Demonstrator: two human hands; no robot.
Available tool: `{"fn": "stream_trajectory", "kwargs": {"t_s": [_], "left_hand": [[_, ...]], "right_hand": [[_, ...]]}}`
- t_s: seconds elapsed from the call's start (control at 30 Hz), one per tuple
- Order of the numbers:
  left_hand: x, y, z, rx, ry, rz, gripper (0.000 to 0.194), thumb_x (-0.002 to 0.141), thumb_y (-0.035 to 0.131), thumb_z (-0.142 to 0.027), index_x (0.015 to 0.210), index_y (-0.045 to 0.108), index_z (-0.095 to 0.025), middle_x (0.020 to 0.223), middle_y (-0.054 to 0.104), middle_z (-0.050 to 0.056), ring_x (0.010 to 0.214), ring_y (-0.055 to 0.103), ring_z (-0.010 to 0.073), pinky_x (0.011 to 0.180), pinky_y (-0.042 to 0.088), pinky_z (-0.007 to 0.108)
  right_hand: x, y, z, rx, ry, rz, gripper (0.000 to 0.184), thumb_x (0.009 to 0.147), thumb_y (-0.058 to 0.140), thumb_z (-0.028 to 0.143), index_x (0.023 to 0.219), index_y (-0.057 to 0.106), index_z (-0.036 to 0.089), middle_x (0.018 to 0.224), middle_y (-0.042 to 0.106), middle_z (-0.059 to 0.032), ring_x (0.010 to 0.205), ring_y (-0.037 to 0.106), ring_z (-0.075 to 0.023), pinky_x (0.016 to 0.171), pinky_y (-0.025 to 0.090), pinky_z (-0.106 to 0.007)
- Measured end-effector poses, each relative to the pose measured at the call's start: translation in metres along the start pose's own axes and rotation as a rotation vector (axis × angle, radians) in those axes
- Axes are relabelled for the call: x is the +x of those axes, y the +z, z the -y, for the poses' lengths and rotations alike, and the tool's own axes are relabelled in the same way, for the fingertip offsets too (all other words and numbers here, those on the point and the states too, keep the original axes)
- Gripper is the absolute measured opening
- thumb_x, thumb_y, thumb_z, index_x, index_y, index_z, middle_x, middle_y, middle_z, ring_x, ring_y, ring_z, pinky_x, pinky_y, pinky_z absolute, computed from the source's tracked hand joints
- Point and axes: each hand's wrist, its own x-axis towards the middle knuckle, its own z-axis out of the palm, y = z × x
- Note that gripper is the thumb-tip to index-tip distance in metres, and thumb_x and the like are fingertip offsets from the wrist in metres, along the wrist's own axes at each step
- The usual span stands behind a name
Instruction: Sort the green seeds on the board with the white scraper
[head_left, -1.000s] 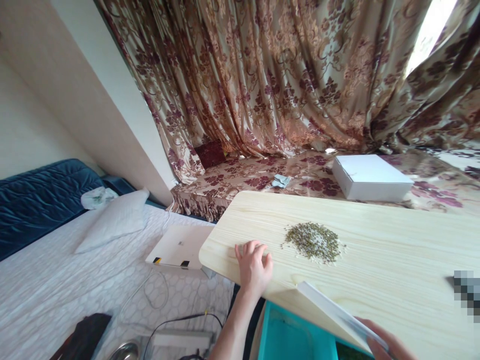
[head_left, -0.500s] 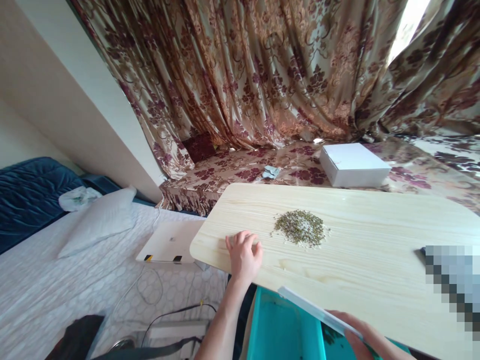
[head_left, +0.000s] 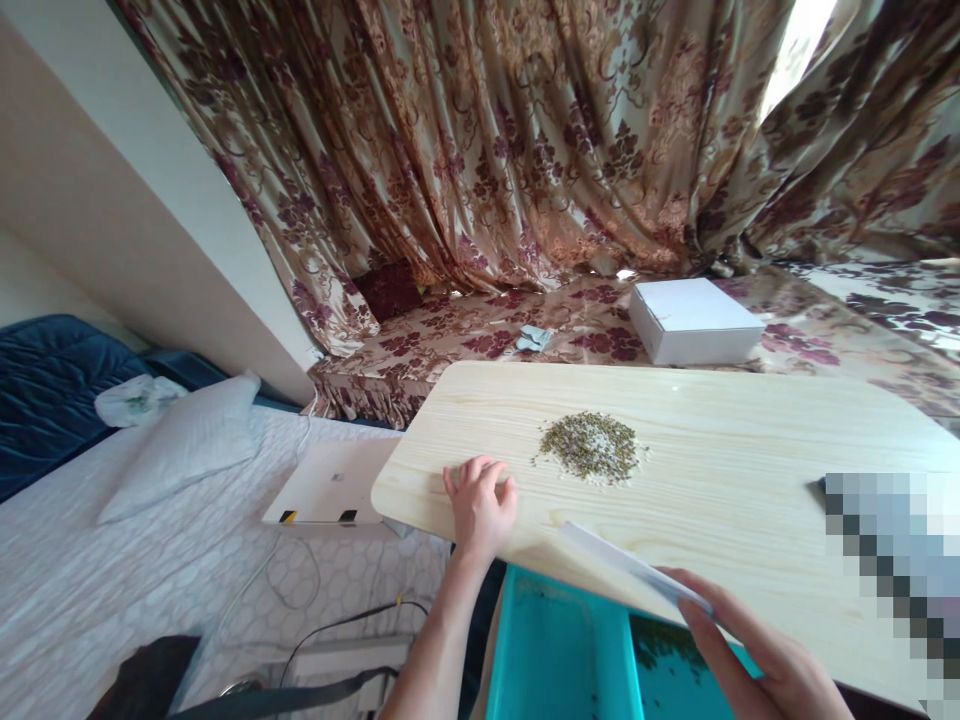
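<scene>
My left hand (head_left: 480, 508) rests on the pale wooden table (head_left: 750, 450) near its left end, fingers spread and slightly bent, holding nothing. A thin, flat white strip (head_left: 626, 562) is gripped between the thumb and fingers of my right hand (head_left: 742, 625); whether it is a ruler or a scraper I cannot tell. It slants over the near table edge, its far end pointing toward the heap. Beyond both hands lies a loose pile of green beans mixed with white grains (head_left: 590, 447). Below the edge, a teal container (head_left: 631, 668) has two compartments; green beans (head_left: 666, 648) lie in the right one.
At the right of the table lies a dark-edged flat device (head_left: 892, 560), its face blurred out. A white box (head_left: 697, 320) and a small pale cloth (head_left: 534, 338) sit on the patterned ledge behind. To the left are a bed (head_left: 225, 480) and a white case (head_left: 330, 483).
My right hand has risen with the white strip, from over the teal container onto the near part of the table. My left hand stays in place; the view has shifted slightly.
</scene>
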Motion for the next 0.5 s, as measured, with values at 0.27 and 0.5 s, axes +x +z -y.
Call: {"fn": "stream_trajectory", "kwargs": {"t_s": [0.27, 0.5], "left_hand": [[0.0001, -0.001, 0.0003, -0.013, -0.005, 0.018, 0.018, 0.084, 0.057, -0.026, 0.098, 0.069, -0.026, 0.109, 0.065, 0.006, 0.108, 0.057, 0.025, 0.112, 0.015, 0.058], [0.0002, -0.0017, -0.0002, -0.018, -0.009, 0.028, 0.019, 0.084, 0.057, -0.025, 0.099, 0.068, -0.026, 0.111, 0.065, 0.006, 0.109, 0.056, 0.025, 0.112, 0.014, 0.058]], "right_hand": [[0.0043, 0.0094, -0.0033, -0.034, 0.027, -0.016, 0.031, 0.09, 0.049, 0.043, 0.107, 0.069, 0.026, 0.091, 0.078, -0.0013, 0.075, 0.074, -0.0158, 0.064, 0.055, -0.014], [0.0071, 0.0067, -0.0033, -0.065, 0.0, 0.027, 0.03, 0.092, 0.046, 0.039, 0.112, 0.067, 0.028, 0.093, 0.077, -0.0006, 0.075, 0.074, -0.0157, 0.062, 0.056, -0.015]]}}
